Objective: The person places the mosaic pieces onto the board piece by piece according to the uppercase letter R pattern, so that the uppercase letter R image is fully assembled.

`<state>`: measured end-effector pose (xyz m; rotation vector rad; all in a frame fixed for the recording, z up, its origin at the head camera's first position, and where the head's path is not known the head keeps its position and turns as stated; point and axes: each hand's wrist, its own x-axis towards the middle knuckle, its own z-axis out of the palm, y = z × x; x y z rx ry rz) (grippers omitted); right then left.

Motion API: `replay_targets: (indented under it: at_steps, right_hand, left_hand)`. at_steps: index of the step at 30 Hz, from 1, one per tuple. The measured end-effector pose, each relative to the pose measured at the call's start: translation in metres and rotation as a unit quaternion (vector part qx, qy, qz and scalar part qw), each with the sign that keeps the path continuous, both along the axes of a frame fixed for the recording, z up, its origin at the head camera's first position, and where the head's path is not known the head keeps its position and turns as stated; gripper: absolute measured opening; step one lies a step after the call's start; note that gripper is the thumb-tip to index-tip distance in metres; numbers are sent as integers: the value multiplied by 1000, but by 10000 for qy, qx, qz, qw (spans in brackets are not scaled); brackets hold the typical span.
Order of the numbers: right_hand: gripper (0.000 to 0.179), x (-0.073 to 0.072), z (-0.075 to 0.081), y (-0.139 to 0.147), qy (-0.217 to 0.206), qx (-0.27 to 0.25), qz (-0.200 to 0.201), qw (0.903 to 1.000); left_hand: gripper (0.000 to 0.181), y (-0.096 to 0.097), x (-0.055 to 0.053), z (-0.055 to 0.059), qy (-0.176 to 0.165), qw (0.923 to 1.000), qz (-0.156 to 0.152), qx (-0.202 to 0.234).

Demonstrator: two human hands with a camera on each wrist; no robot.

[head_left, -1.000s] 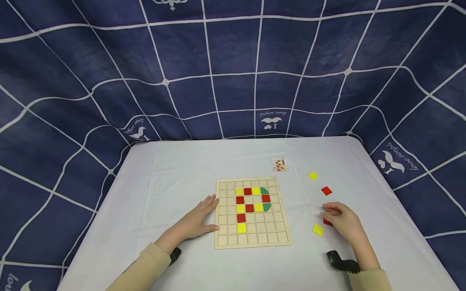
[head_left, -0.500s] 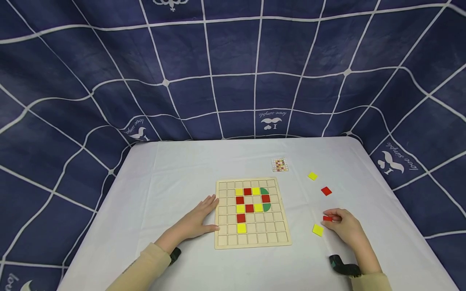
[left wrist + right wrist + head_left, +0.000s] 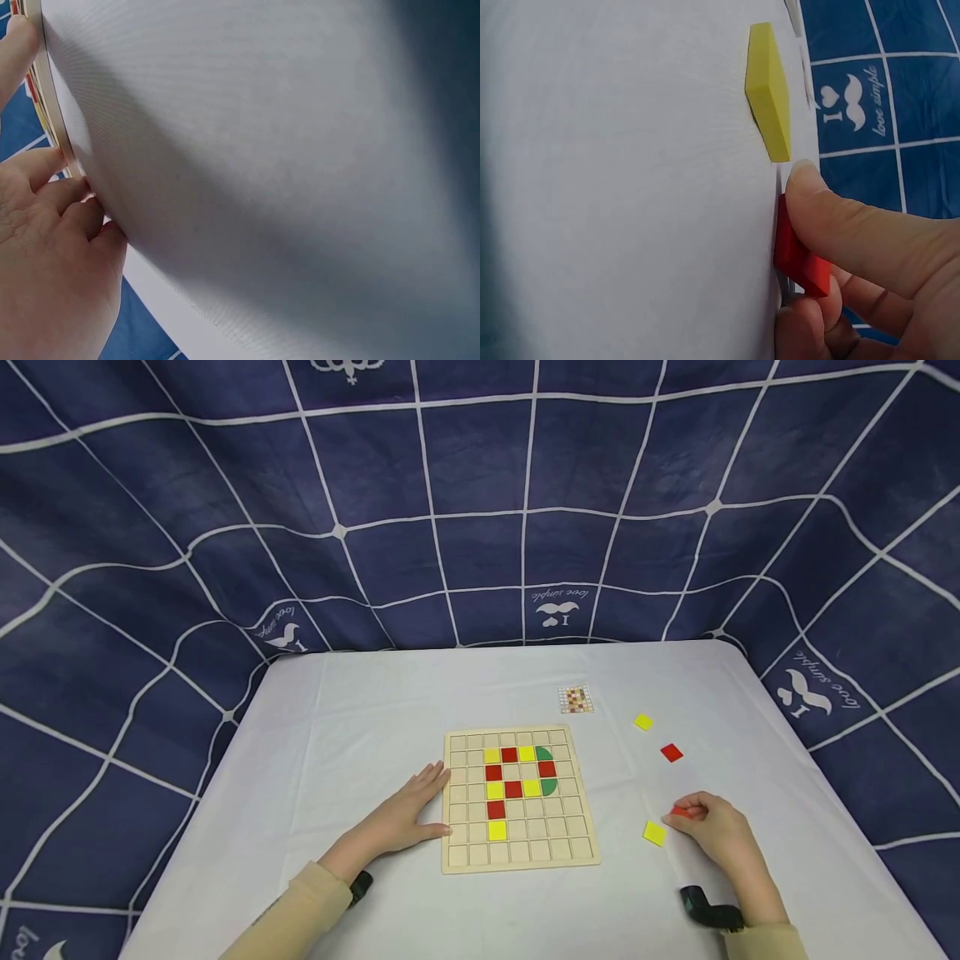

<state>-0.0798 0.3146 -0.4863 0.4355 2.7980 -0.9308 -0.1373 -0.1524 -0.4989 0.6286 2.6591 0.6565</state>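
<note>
My right hand [image 3: 714, 828] pinches a red square tile [image 3: 801, 255] between thumb and fingers, low over the white tablecloth at the right. Just left of it lies a yellow square tile [image 3: 654, 833], which also shows in the right wrist view. My left hand [image 3: 405, 814] rests with fingers spread, its fingertips and thumb at the left edge of the wooden grid board [image 3: 521, 856]. On the board, red and yellow squares and two green rounded pieces [image 3: 550, 787] form a P-like figure. In the left wrist view the fingers [image 3: 46, 166] touch the board's side.
Farther back on the right lie another yellow tile [image 3: 643, 722] and another red tile [image 3: 671, 752]. A small printed pattern card [image 3: 575, 699] lies behind the board. Dark blue curtains with white lines [image 3: 480, 468] surround the white table [image 3: 360, 702] at the back and sides.
My right hand has moved slightly back toward me and taken the red tile between thumb and fingers, tilting it. The left hand and the board have stayed in place.
</note>
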Motion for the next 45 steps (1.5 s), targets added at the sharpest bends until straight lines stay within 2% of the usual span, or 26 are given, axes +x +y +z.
replay_targets:
  at_steps: [8, 11, 16, 22, 26, 31, 36, 39, 43, 45]
  right_hand:
    - [35, 3, 2, -1, 143, -297, -199, 9993]
    - [39, 2, 3, -4, 273, -612, -387, 9970]
    - [52, -3, 7, -15, 478, -1499, -678, 9852]
    - [50, -12, 10, -37, 381, -2366, -592, 9691]
    - [42, -17, 8, -61, 457, -2680, -432, 9614]
    - [31, -19, 3, -98, 504, -3055, -46, 9508]
    - [20, -14, -4, -135, 399, -3099, 558, 9483]
    - [19, -12, -8, -152, 337, -3208, 911, 9422]
    - [18, -11, -12, -169, 278, -3344, 1198, 9344]
    - [17, -10, -14, -176, 281, -3302, 1307, 9344]
  left_hand:
    - [91, -1, 0, 0, 0, 10000, -3, 44]
    - [92, -1, 0, -1, 16, 10000, 1, 43]
    - [92, 0, 0, -1, 31, 10000, 25, -31]
    - [93, 0, 0, 0, -21, 10000, -1, -15]
    - [93, 0, 0, 0, -20, 10000, -13, -11]
    - [93, 0, 0, 0, -12, 10000, -22, -46]
    - [94, -1, 0, 1, -14, 10000, -45, -57]
    - [94, -1, -1, 1, 6, 10000, -69, -14]
    - [94, -1, -2, 1, -3, 10000, -58, -39]
    - [94, -1, -2, 1, -26, 10000, -46, -32]
